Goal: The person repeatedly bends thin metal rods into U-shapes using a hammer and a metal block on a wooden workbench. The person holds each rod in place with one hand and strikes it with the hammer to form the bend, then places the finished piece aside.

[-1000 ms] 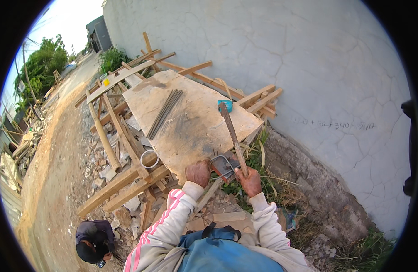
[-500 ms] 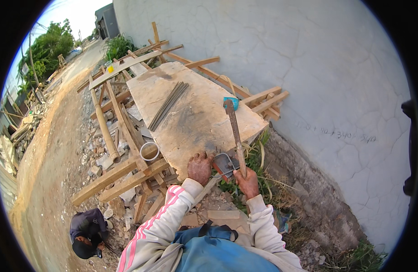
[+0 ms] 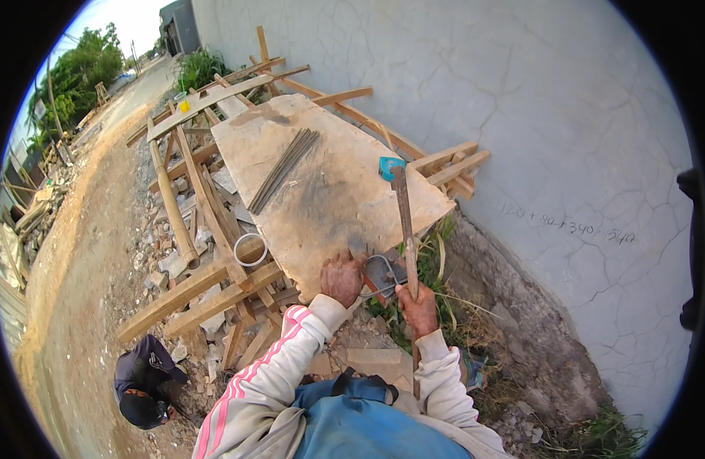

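Observation:
My right hand (image 3: 418,310) is closed around a long rusty steel bending bar (image 3: 405,218), which rises from the fist toward the far side of the board. My left hand (image 3: 342,278) rests low at the near edge of a worn wooden board (image 3: 291,199), its fingers curled down against a thin steel rod (image 3: 383,291) bent into a loop. That loop lies over a dark metal block (image 3: 384,272) with a reddish side, between my two hands. Just where the left fingers meet the rod is partly hidden. A turquoise tape measure (image 3: 390,167) sits by the bar's far end.
A bundle of thin straight rods (image 3: 283,170) lies on the board. Timber beams (image 3: 176,302), a bamboo pole (image 3: 172,203) and a white ring (image 3: 250,250) are to the left above rubble. A cracked grey wall (image 3: 521,115) stands right. A person (image 3: 147,382) crouches at lower left.
The bending bar's far end has swung slightly right and my right hand has shifted a little with it. My left hand stays by the bent rod. The crouching person has moved slightly.

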The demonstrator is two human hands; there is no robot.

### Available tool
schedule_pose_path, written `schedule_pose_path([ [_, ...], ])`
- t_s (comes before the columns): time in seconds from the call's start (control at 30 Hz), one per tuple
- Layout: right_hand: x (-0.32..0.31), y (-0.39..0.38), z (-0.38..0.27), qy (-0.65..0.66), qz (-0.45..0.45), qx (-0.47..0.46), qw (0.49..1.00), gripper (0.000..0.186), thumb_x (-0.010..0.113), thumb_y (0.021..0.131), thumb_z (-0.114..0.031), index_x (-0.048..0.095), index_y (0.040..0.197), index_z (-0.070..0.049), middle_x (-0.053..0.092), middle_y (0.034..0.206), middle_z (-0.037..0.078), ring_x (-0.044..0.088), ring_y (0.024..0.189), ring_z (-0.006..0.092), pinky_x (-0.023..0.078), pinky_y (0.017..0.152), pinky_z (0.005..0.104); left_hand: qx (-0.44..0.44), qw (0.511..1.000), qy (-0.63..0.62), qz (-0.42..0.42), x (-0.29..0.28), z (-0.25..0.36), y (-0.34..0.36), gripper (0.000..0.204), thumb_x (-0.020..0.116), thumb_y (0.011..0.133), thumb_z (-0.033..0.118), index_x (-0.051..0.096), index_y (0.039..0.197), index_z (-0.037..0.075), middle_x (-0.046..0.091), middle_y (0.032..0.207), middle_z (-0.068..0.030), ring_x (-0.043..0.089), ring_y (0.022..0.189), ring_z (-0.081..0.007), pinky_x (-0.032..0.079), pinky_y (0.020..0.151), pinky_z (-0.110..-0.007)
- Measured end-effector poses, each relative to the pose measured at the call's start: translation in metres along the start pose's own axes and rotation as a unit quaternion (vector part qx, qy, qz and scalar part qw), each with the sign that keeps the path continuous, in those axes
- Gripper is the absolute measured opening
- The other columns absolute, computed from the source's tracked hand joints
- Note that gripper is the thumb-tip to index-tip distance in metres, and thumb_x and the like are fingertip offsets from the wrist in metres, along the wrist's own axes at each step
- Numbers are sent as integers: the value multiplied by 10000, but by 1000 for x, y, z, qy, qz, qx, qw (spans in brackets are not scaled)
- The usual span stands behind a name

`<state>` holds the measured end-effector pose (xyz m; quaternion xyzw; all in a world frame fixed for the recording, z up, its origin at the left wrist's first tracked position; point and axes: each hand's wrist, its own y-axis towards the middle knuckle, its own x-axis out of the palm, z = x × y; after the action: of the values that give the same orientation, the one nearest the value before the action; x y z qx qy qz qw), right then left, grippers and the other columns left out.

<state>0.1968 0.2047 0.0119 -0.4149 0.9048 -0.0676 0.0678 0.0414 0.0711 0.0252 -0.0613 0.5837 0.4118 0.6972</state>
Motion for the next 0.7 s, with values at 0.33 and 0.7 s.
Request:
schedule_pose_path([
  [0.33, -75, -60, -5, -207, 89, -112, 968, 371, 735, 920, -346, 618, 902, 6, 518, 671, 78, 466, 640, 145, 428, 601, 353, 14, 1000, -10, -7, -6, 2, -1, 359, 606, 871, 170, 709, 1212, 216, 624, 920, -155, 651, 870, -346, 497, 800, -472],
  [0.7, -170, -113, 2, -471, 49, 15, 881, 422, 753, 872, -442, 730, 818, -24, 585, 566, 155, 600, 510, 293, 468, 536, 444, 17, 1000, -20, 6, -6, 1, 0, 409, 608, 849, 141, 712, 1234, 231, 605, 922, -146, 635, 815, -340, 483, 784, -464],
])
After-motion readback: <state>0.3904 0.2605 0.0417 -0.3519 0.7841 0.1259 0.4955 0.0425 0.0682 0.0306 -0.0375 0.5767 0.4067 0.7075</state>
